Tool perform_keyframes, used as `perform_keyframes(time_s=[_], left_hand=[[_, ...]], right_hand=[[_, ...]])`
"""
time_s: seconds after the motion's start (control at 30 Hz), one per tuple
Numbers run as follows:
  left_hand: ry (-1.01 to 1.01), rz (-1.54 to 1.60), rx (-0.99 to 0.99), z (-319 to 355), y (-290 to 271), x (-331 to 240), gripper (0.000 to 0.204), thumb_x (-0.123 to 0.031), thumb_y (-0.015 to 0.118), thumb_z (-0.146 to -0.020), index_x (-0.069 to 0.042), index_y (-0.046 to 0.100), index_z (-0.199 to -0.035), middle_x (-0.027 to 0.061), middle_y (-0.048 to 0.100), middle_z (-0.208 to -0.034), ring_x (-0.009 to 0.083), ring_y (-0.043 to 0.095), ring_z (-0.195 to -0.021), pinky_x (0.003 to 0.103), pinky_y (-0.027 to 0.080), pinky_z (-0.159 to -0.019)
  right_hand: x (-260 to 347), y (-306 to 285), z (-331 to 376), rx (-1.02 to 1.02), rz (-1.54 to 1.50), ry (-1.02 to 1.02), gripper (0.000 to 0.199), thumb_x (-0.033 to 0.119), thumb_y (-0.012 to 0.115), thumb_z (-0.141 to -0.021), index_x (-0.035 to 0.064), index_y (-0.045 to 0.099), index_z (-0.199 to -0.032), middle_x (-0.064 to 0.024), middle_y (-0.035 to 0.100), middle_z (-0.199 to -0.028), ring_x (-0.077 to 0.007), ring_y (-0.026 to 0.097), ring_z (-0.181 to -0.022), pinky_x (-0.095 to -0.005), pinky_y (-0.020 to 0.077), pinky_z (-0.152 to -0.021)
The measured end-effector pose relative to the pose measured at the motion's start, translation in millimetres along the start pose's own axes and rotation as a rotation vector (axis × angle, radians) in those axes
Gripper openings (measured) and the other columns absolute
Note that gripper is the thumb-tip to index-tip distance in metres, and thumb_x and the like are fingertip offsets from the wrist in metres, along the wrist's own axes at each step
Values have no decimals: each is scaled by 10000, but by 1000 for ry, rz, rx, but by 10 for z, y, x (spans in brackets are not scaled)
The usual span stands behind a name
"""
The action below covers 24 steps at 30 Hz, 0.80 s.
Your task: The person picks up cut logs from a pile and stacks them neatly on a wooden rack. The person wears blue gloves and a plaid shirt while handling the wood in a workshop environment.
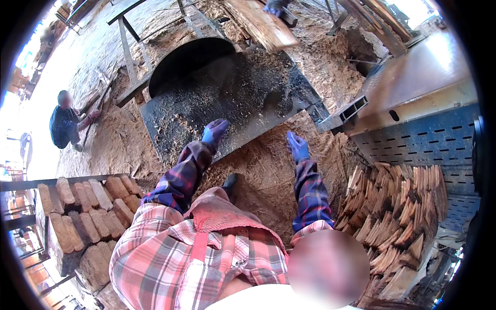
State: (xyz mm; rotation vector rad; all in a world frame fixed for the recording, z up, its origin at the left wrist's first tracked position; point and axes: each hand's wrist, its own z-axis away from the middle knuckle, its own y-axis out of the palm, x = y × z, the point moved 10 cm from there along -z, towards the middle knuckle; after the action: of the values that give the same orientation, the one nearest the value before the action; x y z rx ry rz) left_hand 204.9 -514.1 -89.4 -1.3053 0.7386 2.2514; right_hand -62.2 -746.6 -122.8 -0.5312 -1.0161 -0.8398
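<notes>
My left hand point(214, 133), in a blue-purple glove, reaches over the near edge of a dark metal saw table point(243, 126) strewn with sawdust and wood chips. Its fingers are stretched out with nothing in them. My right hand point(298, 147), gloved the same way, hangs just off the table's near edge, fingers extended and holding nothing. A large dark disc point(191, 62), shaped like a circular saw blade, stands at the table's far left side. Beyond the table, another person's gloved hand point(276, 8) is at a rough wooden board point(261, 26).
Stacked wood blocks point(88, 199) stand at left, and a big pile of thin wood pieces point(403, 217) at right, beside a slotted blue metal panel point(423, 139). A rectangular metal tube point(343, 114) juts toward the table. A person point(67, 124) crouches far left on the sawdust-covered ground.
</notes>
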Motion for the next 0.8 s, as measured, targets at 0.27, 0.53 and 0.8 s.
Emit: perform_keyframes(time_s=[0.27,0.53,0.8], left_hand=[[572,-771,123,-853,590,-89,434,-303,612,-827,3,556,-1129,133,599,-1047,229,585,-899,292,460,-768],[117,-389,249,-942,1631,57,574,-306,639,-798,53,495,-1222,179,579,-1136,236,562,-1022,330,436,-891],[67,-51,470,-944,1695,-220,215,-265,539,-871,-62,578,-811,29,560,-767,106,510,-626,278,424,-556]], right_hand=[[-318,-270,177,-154,-639,193,1125,624,682,-673,68,84,-1448,-211,155,-1469,-336,133,-1376,-462,163,-1096],[132,-127,-585,-324,-993,27,753,453,702,-739,76,396,-1315,-125,407,-1355,-310,445,-1180,-470,405,-949],[499,369,-705,-104,-1053,-129,489,364,550,-890,-4,509,-1210,-133,572,-1169,-278,568,-1031,-403,455,-912]])
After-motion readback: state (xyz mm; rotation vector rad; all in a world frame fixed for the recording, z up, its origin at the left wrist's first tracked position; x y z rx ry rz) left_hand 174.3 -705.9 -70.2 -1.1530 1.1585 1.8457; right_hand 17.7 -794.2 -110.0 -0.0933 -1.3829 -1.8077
